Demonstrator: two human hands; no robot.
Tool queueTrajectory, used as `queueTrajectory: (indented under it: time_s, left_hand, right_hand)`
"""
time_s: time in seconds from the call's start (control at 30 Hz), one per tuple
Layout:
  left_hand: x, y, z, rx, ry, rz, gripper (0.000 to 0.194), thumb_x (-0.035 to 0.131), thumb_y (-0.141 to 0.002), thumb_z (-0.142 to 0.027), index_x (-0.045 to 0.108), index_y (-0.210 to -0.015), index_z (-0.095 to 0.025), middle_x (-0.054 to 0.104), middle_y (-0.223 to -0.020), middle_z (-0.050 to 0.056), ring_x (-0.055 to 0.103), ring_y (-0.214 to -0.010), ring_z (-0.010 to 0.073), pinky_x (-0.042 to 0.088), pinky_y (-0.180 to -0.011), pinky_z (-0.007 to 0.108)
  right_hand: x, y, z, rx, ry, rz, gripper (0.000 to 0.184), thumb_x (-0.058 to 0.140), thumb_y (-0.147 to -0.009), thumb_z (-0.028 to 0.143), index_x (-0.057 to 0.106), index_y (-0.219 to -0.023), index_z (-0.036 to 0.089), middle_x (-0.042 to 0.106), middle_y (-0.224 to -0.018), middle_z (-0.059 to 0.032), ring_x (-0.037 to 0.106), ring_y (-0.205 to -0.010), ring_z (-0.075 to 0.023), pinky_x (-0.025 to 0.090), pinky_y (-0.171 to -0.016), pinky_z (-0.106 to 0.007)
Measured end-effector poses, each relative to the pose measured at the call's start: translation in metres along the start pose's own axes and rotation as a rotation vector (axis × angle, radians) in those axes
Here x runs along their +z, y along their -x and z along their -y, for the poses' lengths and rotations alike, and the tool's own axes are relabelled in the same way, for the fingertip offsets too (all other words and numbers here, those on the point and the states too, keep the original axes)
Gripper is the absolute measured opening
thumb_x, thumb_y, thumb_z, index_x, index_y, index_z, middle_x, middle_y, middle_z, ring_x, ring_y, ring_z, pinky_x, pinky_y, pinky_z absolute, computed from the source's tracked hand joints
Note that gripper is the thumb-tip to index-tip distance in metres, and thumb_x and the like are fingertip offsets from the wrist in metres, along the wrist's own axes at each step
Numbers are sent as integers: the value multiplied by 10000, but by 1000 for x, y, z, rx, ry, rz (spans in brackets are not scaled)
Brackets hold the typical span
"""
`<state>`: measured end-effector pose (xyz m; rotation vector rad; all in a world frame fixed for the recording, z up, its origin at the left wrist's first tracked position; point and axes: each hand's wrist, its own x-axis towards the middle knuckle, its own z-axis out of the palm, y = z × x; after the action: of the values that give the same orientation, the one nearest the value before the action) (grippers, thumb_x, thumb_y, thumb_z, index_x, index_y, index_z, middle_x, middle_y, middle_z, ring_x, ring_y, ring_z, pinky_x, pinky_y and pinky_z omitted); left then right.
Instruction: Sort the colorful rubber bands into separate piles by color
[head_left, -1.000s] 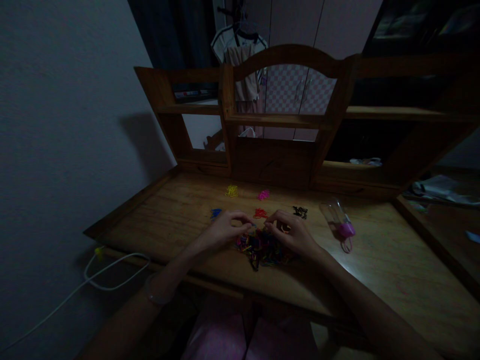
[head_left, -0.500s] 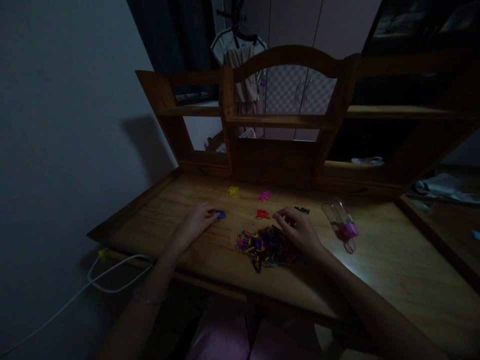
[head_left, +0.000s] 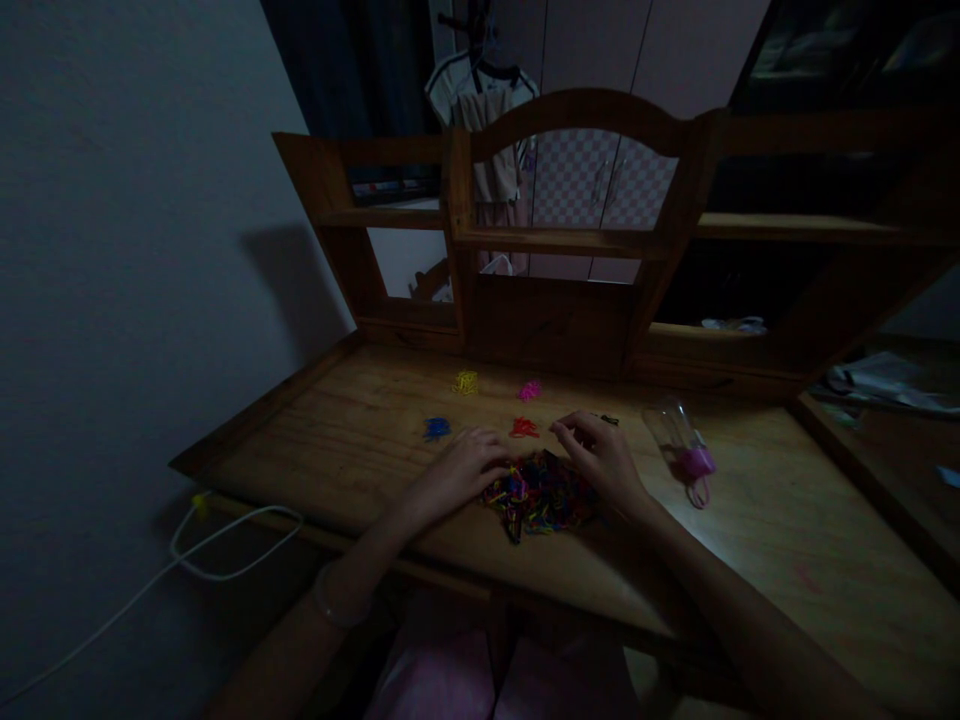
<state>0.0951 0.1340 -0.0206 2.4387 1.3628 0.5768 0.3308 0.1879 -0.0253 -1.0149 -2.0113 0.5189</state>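
Observation:
A mixed pile of small, thin coloured bands, apparently hair elastics, lies near the front of the wooden desk. My left hand reaches over its left edge, fingers bent downward and slightly apart, with nothing visible in them. Above the pile's right side, my right hand has thumb and forefinger drawn together; anything between them is too small to make out. Behind the pile are separate little heaps: blue bands, red bands, yellow bands and pink bands. Dark bands are partly hidden behind my right hand.
A clear plastic bottle with a pink cap and loop lies to the right. Wooden shelving rises along the desk's back edge. A white cable hangs by the left front edge, beside the wall.
My left hand has left the blue heap and moved right to the mixed pile, leaving the blue bands uncovered. My right hand has stayed nearly in place.

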Motion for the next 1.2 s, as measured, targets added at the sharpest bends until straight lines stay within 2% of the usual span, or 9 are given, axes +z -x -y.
queueTrajectory:
  time_s: [0.37,0.67,0.8,0.9,1.03,1.2]
  left_hand:
    - [8,-1,5,18,-90,-28,100,621,-881,-274,698,-928,-229,654,-918,33,558,-965,230,396,-895,377]
    - [2,2,1,-35,8,-116,69,619,-848,-208,655,-906,-211,664,-925,17,588,-947,212,436,-859,340]
    - [2,0,1,-106,167,-187,47,620,-833,-218,658,-855,-202,672,-911,17,615,-925,202,458,-843,316]
    - [3,-3,-1,-176,361,-230,105,619,-840,-282,659,-857,-186,674,-919,27,628,-909,197,480,-823,302]
    - [3,-6,-6,-246,640,-199,196,609,-858,-355,641,-917,-171,665,-919,40,630,-882,184,504,-759,279]
    - [3,-9,-11,-232,770,-160,203,649,-837,-358,644,-911,-170,666,-929,49,631,-907,179,493,-822,300]
  right_hand:
    - [0,1,0,-1,-22,20,229,511,-947,323,662,-841,188,653,-771,-30,555,-654,-156,391,-595,-268]
    - [1,1,-1,20,-8,39,226,515,-944,321,663,-847,180,634,-747,-24,550,-647,-150,396,-590,-258]
    - [-1,0,4,-27,-4,67,208,530,-935,299,674,-843,180,638,-746,-23,550,-638,-144,395,-584,-256]
    - [-2,1,9,-98,-49,141,173,548,-931,301,678,-915,189,642,-783,-20,549,-645,-134,398,-577,-246]
    - [2,4,13,-182,-134,222,206,565,-927,277,642,-1104,207,642,-868,-19,547,-657,-117,417,-585,-228]
    - [5,6,14,-230,-141,222,309,548,-938,229,579,-1245,239,656,-976,-30,563,-696,-118,451,-636,-235]
